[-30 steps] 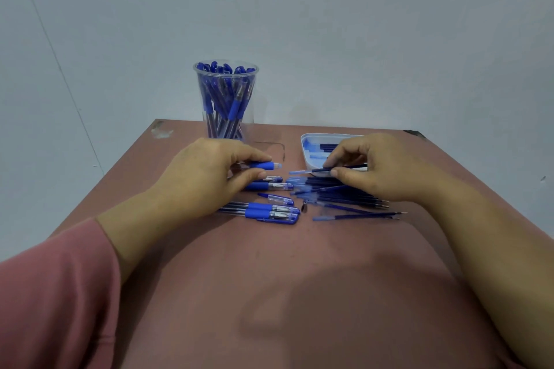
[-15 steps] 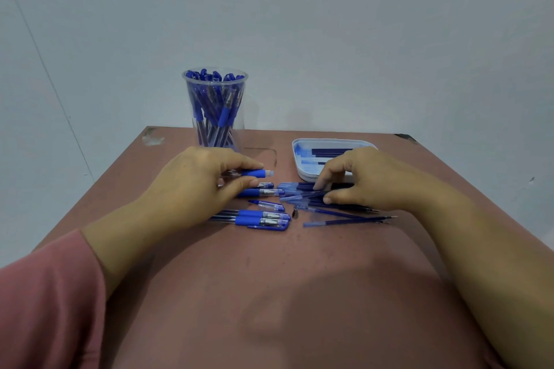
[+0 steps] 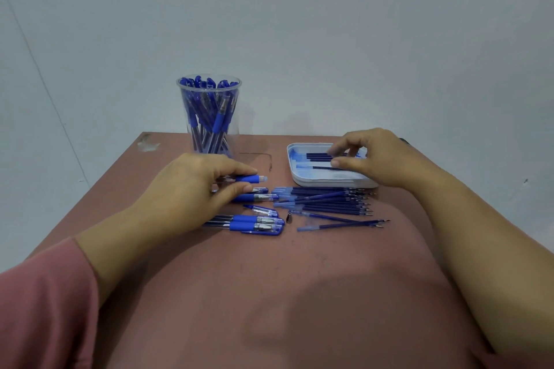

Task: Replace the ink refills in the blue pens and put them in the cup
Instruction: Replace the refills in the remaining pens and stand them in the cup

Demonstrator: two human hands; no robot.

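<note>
Our right hand (image 3: 377, 156) has left the loose heap of thin dark-blue plastic refills (image 3: 323, 199) lying mid-surface and now hovers over the shallow white rounded-corner plastic tray (image 3: 302, 180) at one o'clock. Its thumb and forefinger curve down toward the few dark refills in the tray (image 3: 320, 156), but we cannot tell whether they already pinch one. Our left hand (image 3: 192, 189) has stayed put, gripping a clear-barrelled pen with a blue rubbery grip (image 3: 250, 179) that points toward three o'clock. We judge that the old refill is out and a fresh one is being fetched for this barrel. Several more clear pens with blue grips (image 3: 254, 223) lie side by side at six o'clock of the left hand, with a small dark metal tip (image 3: 289, 216) just beside them. The tall clear smooth-walled plastic cup (image 3: 209, 117) stands at eleven o'clock on the matte reddish-brown surface (image 3: 269, 293), crowded with upright blue pens.
</note>
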